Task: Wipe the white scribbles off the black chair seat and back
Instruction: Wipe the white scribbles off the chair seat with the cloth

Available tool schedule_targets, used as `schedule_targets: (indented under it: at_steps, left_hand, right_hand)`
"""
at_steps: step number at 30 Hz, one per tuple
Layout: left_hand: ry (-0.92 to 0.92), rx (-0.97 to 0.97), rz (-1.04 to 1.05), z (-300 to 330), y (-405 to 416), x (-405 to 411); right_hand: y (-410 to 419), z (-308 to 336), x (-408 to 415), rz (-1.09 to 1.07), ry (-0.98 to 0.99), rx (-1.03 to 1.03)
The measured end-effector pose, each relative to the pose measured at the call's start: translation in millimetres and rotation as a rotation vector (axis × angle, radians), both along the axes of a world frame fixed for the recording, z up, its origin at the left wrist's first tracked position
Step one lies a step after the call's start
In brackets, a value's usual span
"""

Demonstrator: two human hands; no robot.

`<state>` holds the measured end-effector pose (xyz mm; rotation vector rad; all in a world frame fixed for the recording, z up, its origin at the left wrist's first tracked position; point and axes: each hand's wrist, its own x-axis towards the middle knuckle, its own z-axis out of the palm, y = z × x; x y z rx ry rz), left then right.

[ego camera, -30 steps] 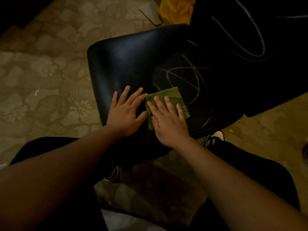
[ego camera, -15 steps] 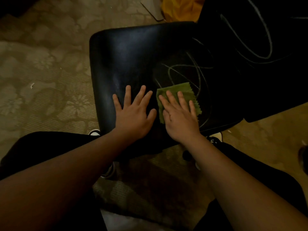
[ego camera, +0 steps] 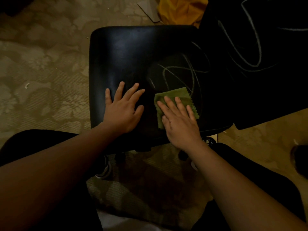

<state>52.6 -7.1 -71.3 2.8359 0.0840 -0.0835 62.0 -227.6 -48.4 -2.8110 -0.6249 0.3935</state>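
A black chair seat (ego camera: 126, 52) fills the middle of the view, with white scribbles (ego camera: 181, 72) looping over its right half. The chair back (ego camera: 260, 84) rises at the right and carries larger white scribbles (ego camera: 250, 52). My left hand (ego camera: 122, 108) lies flat on the seat's near left part, fingers spread, holding nothing. My right hand (ego camera: 179, 121) presses flat on a green cloth (ego camera: 173, 97) with zigzag edges, just below the seat scribbles. The cloth's near part is hidden under my palm.
Patterned beige carpet (ego camera: 41, 77) surrounds the chair. A yellow cloth or bag (ego camera: 181, 9) and a cardboard piece (ego camera: 148, 7) lie beyond the seat's far edge. My dark-trousered legs and shoes (ego camera: 104, 170) sit below the seat's near edge. A dark object (ego camera: 300, 157) is at the right.
My right hand has slid the green cloth rightward across the seat, away from my left hand. The gap between the hands has widened. The left hand stays flat on the seat.
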Motion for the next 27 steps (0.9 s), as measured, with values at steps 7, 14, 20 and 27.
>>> schedule_targets:
  at_steps: [7, 14, 20, 27]
  left_hand:
    - [0.040, -0.049, 0.054, 8.1, -9.7, 4.3]
    - [0.028, -0.024, 0.100, 10.8, -33.9, 10.3]
    - [-0.020, 0.009, 0.078, 8.1, -32.5, 16.1]
    - [-0.053, 0.034, 0.046, 10.5, -21.6, 26.8]
  right_hand:
    - [-12.0, -4.6, 1.3, -0.163, -0.012, -0.041]
    - [14.4, -3.9, -10.9, -0.044, -0.016, -0.043]
    - [-1.6, -3.5, 6.2, -0.051, -0.033, -0.021]
    - [-7.7, -4.9, 36.7, -0.272, -0.036, -0.021]
